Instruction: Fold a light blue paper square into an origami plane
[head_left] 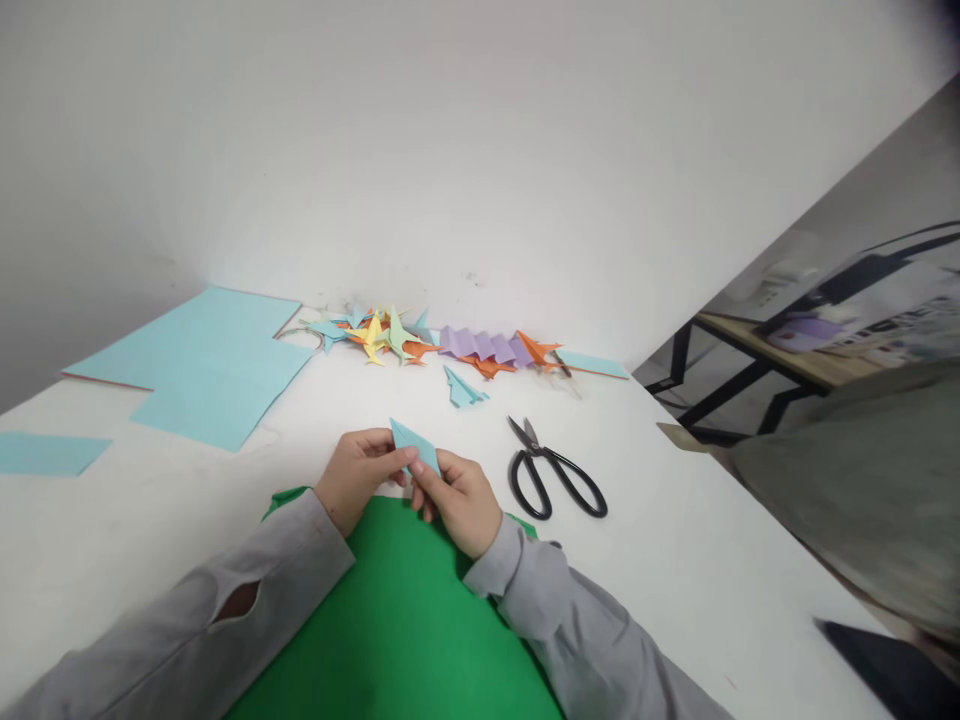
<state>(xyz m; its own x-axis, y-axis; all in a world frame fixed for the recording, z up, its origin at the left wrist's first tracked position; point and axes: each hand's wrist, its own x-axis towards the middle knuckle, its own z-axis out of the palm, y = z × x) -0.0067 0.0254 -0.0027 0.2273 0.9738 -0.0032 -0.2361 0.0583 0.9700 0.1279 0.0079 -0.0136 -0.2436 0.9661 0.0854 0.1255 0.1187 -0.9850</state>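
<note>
While pinching the small folded light-blue paper piece between left hand and right hand, close together near the frame's centre, seemingly to hold its creases firm, leaving black-handled metal scissors right of centre on the white tabletop, likely for easy reach.

There's a small light-blue folded paper piece just below the centre of the frame, a little to the left — flat-faced, creased, with a sharp corner pointing to the upper left. It sits tilted, its top edge sloping down to the right — part of its lower side is covered.
</note>
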